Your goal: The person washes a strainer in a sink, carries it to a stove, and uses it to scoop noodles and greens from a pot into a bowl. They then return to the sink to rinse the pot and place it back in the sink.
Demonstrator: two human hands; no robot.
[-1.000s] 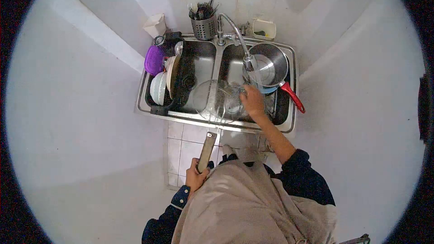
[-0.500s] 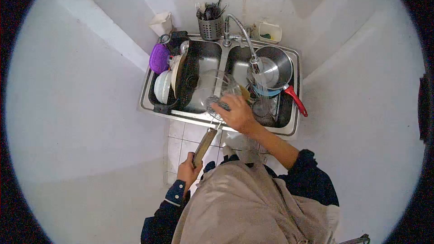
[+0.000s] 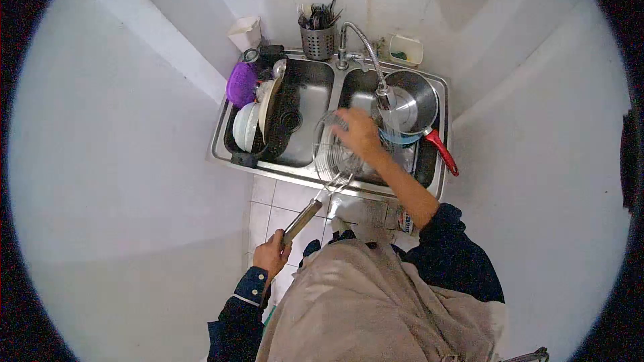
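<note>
My left hand [image 3: 272, 253] is closed round the long handle of a wire skimmer [image 3: 303, 221]. The skimmer's round wire basket [image 3: 330, 159] sits over the sink's front edge and divider. My right hand [image 3: 359, 132] is at the far rim of that basket, fingers curled and smeared by motion. Something greyish shows at its fingertips, too blurred to name. To its right, water runs from the spray head of the tap [image 3: 383, 97] into the right basin. A pot [image 3: 426, 97] and a red-handled pan [image 3: 440, 150] lie there.
In the left basin of the steel sink [image 3: 305, 175] a dark rack holds white bowls [image 3: 245, 127], plates and a purple item [image 3: 241, 85]. Behind stand a cutlery holder [image 3: 318, 43], a white container [image 3: 245, 32] and a soap tray [image 3: 406, 51]. Walls close in on both sides.
My right hand has moved up and away along the skimmer's basket, from its near side to the far rim. The basket has shifted a little to the right, with my left hand still on the handle.
</note>
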